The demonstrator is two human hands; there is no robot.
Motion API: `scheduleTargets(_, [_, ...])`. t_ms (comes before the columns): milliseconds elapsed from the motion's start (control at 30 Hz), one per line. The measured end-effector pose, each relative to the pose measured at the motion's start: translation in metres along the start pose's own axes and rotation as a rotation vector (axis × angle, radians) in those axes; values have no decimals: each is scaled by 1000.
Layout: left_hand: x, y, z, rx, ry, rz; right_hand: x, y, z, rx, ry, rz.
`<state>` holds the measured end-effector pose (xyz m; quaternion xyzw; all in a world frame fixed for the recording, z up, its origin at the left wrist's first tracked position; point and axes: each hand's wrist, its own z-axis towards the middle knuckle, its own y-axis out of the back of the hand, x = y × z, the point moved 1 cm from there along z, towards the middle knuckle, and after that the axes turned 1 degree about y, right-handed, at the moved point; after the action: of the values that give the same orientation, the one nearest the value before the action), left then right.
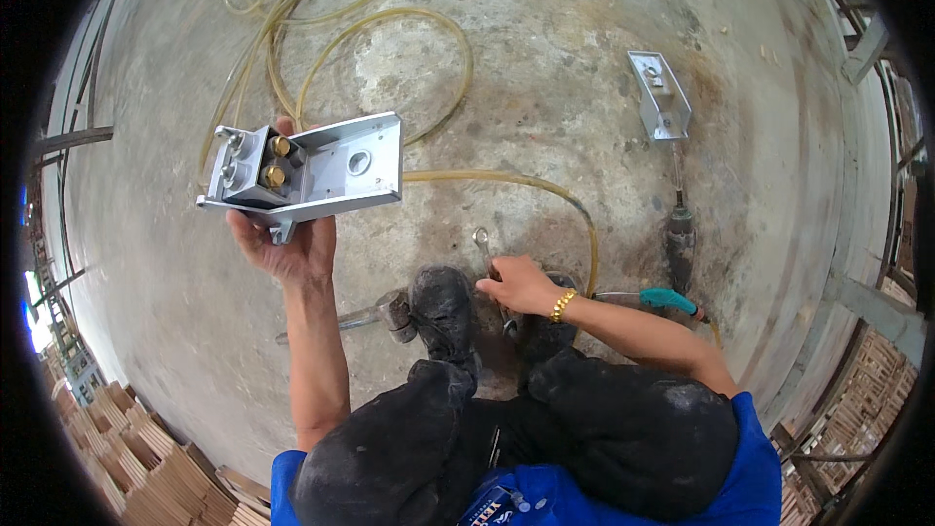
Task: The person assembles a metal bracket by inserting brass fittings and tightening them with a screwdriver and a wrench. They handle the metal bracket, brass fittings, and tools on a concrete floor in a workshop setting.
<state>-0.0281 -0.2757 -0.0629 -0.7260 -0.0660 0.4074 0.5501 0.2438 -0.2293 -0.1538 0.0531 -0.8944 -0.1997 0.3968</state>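
My left hand (300, 251) grips a grey metal housing (358, 164) from below and behind, lifted above the floor and tilted. In its left end sits a dark block with two brass hex fittings (276, 164), and two silver bolt ends (232, 158) stick out beside it. Low between my shoes, my right hand (526, 284) is closed around a wrench (481, 238). The wrench's ring end points away from me, and its shaft is partly hidden by my fingers. Beside my left shoe lies a hammer (394, 315) with a metal handle.
A second grey metal housing (662, 102) lies on the concrete floor (545, 88) at the far right. Nearer are a dark power tool (680, 234) with a long bit and a teal air gun (667, 299). Yellow hose (467, 58) loops across the floor. Wooden pieces (136, 448) are stacked at left.
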Motion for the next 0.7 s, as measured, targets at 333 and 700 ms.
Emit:
scheduleTargets(333, [18, 12, -9, 29, 35, 94, 7, 55, -3, -166, 279, -208])
scheduleTargets(700, [25, 18, -21, 106, 178, 239, -142, 280, 3, -1054, -372, -457])
